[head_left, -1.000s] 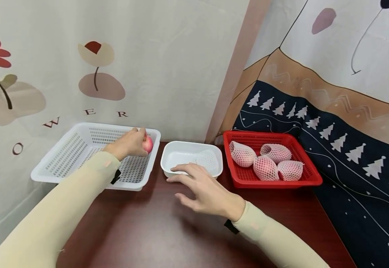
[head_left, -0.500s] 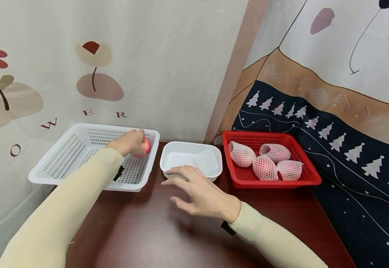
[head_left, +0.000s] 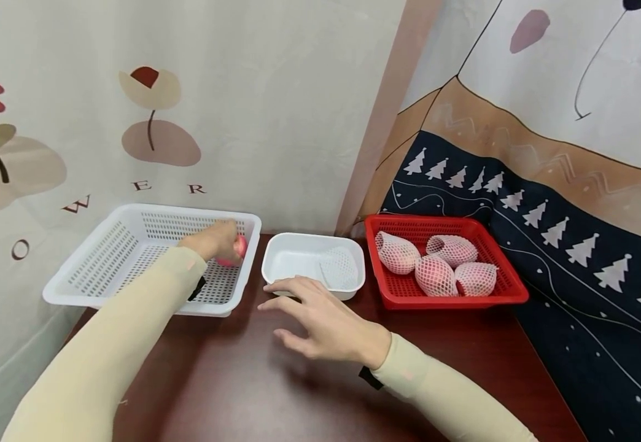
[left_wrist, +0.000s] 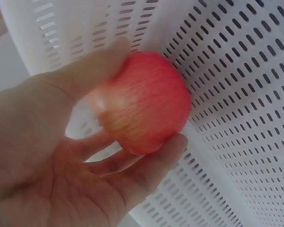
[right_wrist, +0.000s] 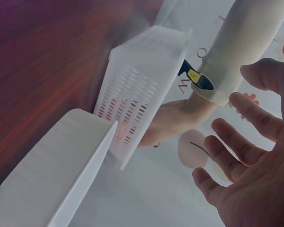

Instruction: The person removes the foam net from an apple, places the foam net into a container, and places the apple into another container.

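Observation:
Inside the right end of the white perforated basket [head_left: 132,212], my left hand [head_left: 213,240] grips a red apple [head_left: 240,247]. The left wrist view has the apple [left_wrist: 146,101] between the thumb and fingers of my left hand [left_wrist: 61,142], near the basket's holed walls [left_wrist: 236,75]. My right hand [head_left: 328,322] hovers with spread fingers over the near edge of the small white tub [head_left: 287,255], holding nothing. In the right wrist view my right hand [right_wrist: 255,156] has its fingers apart, with the tub [right_wrist: 57,165] off to the side.
A piece of white foam net [head_left: 338,267] lies in the tub. The red basket [head_left: 455,302] at the right holds several fruits in foam nets [head_left: 436,276]. All three containers stand on the dark red table [head_left: 232,380], before a printed curtain [head_left: 276,110].
My left hand has lowered the apple from near the rim deeper into the white basket. My right hand has shifted slightly left, still empty.

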Motion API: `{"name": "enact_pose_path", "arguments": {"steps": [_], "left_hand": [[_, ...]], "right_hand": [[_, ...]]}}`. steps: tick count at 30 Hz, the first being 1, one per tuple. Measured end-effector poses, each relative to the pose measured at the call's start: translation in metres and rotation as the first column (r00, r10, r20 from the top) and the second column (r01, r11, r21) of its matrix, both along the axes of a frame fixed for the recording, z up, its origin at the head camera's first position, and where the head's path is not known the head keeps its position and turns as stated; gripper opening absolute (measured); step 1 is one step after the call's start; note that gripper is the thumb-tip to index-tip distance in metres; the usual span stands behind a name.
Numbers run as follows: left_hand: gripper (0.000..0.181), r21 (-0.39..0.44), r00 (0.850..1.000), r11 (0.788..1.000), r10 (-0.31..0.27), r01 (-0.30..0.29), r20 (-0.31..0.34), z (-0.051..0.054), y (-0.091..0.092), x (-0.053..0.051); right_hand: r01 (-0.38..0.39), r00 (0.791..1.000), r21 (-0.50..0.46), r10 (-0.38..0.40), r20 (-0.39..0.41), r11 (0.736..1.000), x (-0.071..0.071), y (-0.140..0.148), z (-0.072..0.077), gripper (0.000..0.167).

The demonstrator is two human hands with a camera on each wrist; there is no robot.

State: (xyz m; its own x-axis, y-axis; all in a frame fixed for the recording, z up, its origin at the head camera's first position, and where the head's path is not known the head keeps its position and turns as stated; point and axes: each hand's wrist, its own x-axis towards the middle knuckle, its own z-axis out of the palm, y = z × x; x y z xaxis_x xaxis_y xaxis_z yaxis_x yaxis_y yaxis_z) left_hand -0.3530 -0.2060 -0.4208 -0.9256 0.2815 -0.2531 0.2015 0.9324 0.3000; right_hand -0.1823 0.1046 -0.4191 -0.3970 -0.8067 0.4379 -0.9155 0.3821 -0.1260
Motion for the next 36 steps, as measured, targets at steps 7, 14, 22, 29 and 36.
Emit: {"name": "enact_pose_path", "arguments": {"steps": [7, 14, 22, 29, 36], "left_hand": [[0.075, -0.029, 1.0, 1.0, 0.01, -0.01, 0.009, 0.016, 0.002, 0.019], [0.082, -0.057, 1.0, 0.998, -0.006, 0.006, -0.009, 0.026, 0.002, 0.033], [0.085, -0.058, 1.0, 0.998, 0.004, -0.005, -0.014, 0.04, 0.003, 0.046], [0.091, -0.04, 0.998, 0.999, -0.035, 0.033, -0.05, 0.05, 0.003, 0.063], [0.093, -0.016, 0.989, 0.998, -0.066, 0.064, -0.129, 0.05, 0.002, 0.084]], "right_hand": [[-0.002, 1.0, 0.011, 0.002, 0.013, 1.0, 0.001, -0.001, -0.003, 0.046], [-0.005, 1.0, 0.019, 0.005, 0.018, 1.0, 0.002, -0.002, -0.003, 0.047], [-0.009, 1.0, 0.012, 0.009, 0.02, 1.0, 0.004, -0.002, -0.003, 0.047], [0.007, 1.0, 0.011, -0.007, 0.027, 1.0, 0.006, 0.003, -0.002, 0.047], [0.003, 1.0, -0.022, -0.003, -0.004, 1.0, 0.005, 0.01, -0.003, 0.049]]}}
